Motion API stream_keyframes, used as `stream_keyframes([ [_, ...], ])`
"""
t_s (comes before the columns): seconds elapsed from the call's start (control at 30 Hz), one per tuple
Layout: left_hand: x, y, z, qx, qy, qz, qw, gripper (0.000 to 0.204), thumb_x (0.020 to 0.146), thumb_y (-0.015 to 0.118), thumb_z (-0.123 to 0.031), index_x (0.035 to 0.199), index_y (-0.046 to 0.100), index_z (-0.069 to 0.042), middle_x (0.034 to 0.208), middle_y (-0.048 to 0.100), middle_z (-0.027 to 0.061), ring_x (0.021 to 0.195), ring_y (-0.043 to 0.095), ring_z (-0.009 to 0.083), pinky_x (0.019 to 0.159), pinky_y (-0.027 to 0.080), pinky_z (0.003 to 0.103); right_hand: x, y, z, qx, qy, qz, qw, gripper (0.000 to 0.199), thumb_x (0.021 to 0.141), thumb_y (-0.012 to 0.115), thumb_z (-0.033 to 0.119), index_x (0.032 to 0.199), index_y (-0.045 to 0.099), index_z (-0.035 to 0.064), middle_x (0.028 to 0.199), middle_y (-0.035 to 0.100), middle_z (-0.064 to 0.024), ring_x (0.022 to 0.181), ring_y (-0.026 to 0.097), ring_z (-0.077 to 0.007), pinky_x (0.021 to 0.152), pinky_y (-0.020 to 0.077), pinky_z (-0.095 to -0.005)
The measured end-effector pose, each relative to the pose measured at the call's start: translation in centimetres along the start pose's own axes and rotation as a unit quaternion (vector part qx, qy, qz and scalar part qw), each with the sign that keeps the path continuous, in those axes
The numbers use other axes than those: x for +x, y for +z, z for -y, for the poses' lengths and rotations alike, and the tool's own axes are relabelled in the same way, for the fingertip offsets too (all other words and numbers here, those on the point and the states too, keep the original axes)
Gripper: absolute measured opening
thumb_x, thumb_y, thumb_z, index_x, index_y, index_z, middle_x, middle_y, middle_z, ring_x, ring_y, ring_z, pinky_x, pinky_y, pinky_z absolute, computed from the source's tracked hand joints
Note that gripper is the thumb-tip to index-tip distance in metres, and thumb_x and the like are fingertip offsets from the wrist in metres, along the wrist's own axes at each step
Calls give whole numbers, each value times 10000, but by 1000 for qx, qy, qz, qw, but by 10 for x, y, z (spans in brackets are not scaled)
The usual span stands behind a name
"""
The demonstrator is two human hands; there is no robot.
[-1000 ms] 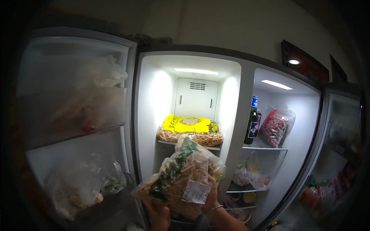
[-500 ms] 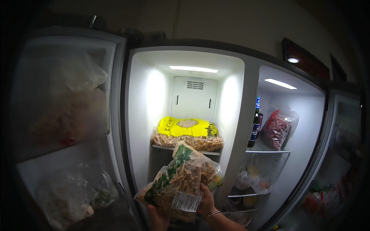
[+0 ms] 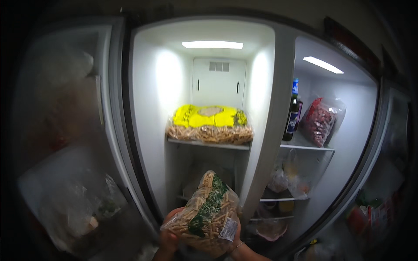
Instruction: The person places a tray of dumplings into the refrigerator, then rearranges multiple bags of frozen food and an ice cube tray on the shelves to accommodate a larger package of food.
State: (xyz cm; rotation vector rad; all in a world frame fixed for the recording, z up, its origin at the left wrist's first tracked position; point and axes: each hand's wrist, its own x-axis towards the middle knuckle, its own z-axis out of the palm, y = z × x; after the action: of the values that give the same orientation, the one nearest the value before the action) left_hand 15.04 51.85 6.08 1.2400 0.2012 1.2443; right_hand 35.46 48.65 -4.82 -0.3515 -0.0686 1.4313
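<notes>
Both hands hold a clear plastic bag of tan stick-shaped pieces (image 3: 204,209), with green print and a white label, in front of the open left compartment. My left hand (image 3: 169,237) grips the bag's lower left side, fingers partly hidden. My right hand (image 3: 237,241) is wrapped round its lower right side, beside the label, also partly hidden. On the shelf above lies another clear bag of similar pieces (image 3: 209,132) with a bright yellow printed panel. Behind the held bag, the lower shelf carries dim, bagged contents I cannot make out.
The right compartment (image 3: 352,95) has a dark bottle (image 3: 291,117) and a bag of reddish pieces (image 3: 320,124) on its upper shelf, and plastic bags (image 3: 283,178) below. The open left door (image 3: 115,130) holds bagged goods. A white divider (image 3: 278,87) separates the compartments.
The held bag has moved down away from the upper shelf and turned, its label now farther right. My view has tilted lower, so the compartments sit higher in the picture.
</notes>
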Motion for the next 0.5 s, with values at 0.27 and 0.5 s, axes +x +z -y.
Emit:
stream_keyframes([
  [0.27,1,-13,18,-73,-72,0,995,830,804,469,-664,1287,393,7,1220,508,172,1029,519,210,917,408,336,-6,-57,-19,-3,57,-29,998,551,883,404,541,1130,553,71,878,637,-116,725,648,-293,643,558,-462],
  [0.5,6,-30,52,-101,-116,-57,986,464,945,399,-407,1206,471,-31,1102,574,145,880,584,187,779,483,323,-2,-59,-17,-9,52,-39,998,552,880,414,541,1131,554,70,889,639,-117,731,650,-295,644,560,-464],
])
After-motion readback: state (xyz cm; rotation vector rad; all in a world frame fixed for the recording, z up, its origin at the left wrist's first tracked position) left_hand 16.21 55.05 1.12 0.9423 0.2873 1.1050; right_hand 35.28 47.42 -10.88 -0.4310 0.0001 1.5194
